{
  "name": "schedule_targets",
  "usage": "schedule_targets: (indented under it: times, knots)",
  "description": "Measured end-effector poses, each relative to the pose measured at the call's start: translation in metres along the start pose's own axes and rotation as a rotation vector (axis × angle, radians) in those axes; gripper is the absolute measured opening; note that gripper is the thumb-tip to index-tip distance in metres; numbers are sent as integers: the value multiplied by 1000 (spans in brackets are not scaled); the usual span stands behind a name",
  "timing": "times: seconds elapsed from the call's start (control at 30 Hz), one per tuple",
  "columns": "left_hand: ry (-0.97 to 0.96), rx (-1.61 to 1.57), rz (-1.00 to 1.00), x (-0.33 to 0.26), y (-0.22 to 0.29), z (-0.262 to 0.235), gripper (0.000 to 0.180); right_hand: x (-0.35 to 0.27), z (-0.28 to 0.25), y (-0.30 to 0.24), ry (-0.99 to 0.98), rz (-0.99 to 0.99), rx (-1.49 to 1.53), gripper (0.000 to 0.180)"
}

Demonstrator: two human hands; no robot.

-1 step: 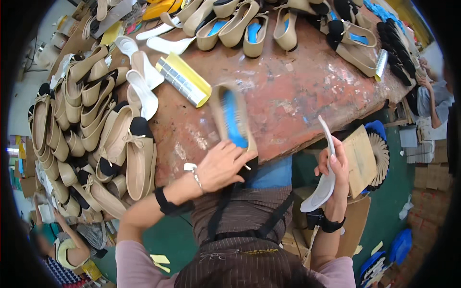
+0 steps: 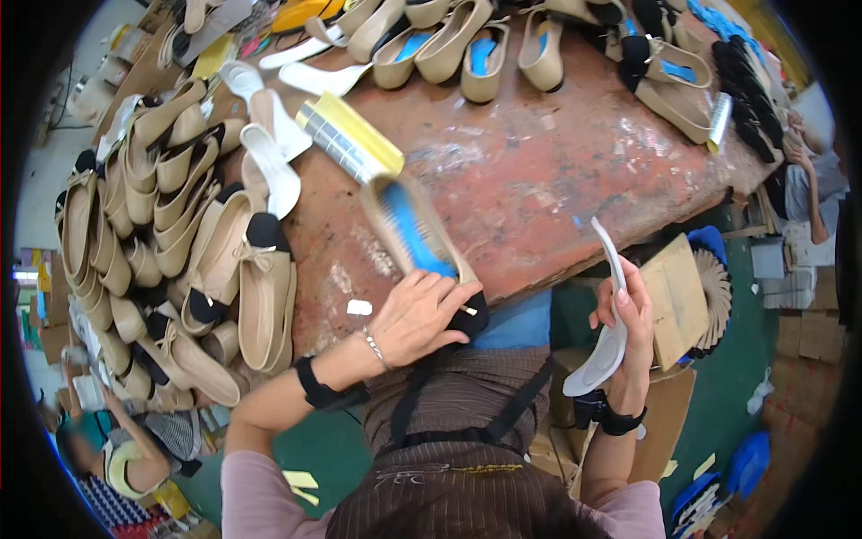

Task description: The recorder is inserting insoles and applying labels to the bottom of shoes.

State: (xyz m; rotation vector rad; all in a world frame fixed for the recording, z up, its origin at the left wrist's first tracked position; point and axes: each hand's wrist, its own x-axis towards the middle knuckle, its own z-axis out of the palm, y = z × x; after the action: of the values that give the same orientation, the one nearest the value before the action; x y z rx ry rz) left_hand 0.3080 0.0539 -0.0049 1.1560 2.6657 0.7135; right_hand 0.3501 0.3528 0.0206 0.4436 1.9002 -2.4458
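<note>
Holding the beige shoe [image 2: 435, 229] at the table's [image 2: 521, 180] near edge, toe cap toward you, blue strip [image 2: 409, 232] inside; heel end blurred. Judgement: grip the toe end firmly so the shoe sits steady, and pinch the white insole [image 2: 596, 364] lightly by its edges so it doesn't crease. Your left hand [image 2: 417, 316]: curled over the toe end, fingers across the opening. Your right hand [image 2: 630, 310]: nearly closed, pinching the insole mid-length, off the table's near edge, rightward. Yellow roll [image 2: 377, 144]: table's far-left part.
</note>
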Motion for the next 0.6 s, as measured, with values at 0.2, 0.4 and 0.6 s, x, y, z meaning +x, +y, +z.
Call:
schedule_targets:
  times: [0.2, 0.4, 0.6]
  knots:
    - [424, -161, -473, -13, 15, 42, 87, 12, 20, 13, -100, 192, -36, 44]
    - [228, 256, -589, -78, 11, 1, 42, 25, 64, 7, -294, -480, -929, 36]
    - [384, 30, -515, -150, -27, 15, 47, 32, 130, 49, -727, -824, -952, 29]
